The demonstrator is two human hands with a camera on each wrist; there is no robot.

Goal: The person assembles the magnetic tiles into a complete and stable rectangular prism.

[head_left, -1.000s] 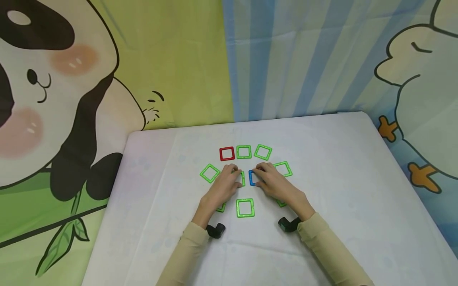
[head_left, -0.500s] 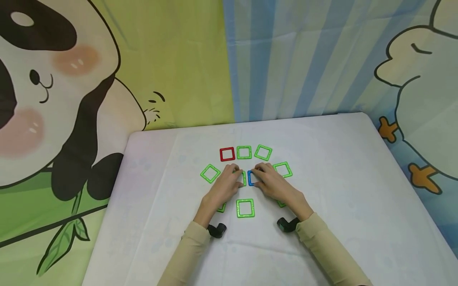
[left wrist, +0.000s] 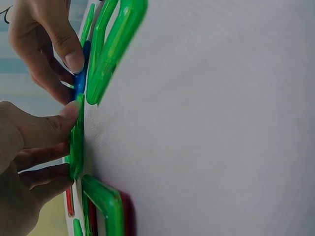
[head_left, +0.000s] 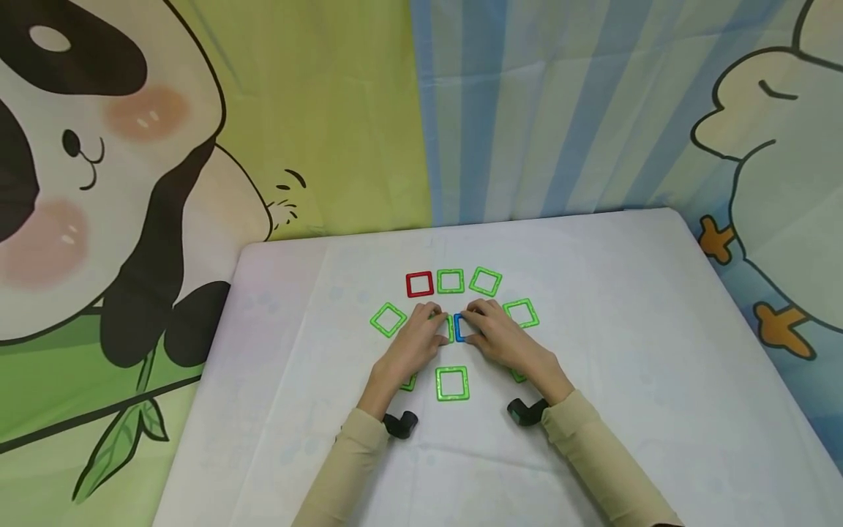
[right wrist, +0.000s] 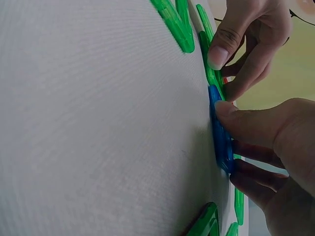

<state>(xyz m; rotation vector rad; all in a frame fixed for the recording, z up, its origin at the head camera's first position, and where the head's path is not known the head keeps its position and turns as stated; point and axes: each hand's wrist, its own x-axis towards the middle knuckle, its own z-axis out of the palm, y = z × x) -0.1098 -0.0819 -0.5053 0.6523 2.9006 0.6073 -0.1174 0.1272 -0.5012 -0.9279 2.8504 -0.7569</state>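
My left hand [head_left: 415, 338] pinches a green square frame tile [head_left: 451, 329] between thumb and fingers at the centre of the table. Facing it, my right hand [head_left: 503, 335] holds a blue square frame tile [head_left: 457, 329] in the same way. The tiles' inner edges lie side by side with barely a gap in the head view. In the left wrist view the green tile [left wrist: 76, 147] stands end to end with the blue tile [left wrist: 80, 83]. The right wrist view shows my right thumb on the near edge of the blue tile [right wrist: 221, 135]. Fingers hide the tiles' outer parts.
Around the hands lies a loose ring: a red square tile [head_left: 419, 284] at back left and several green ones, including a back green tile [head_left: 451, 281] and a front green tile [head_left: 452, 383]. My wrists partly cover a left green tile [head_left: 409, 383] and a right green tile [head_left: 518, 375].
The blue tile has slid left in my right hand toward the green tile, and the gap between them has narrowed. The left hand has barely shifted; the ring of tiles stays put.
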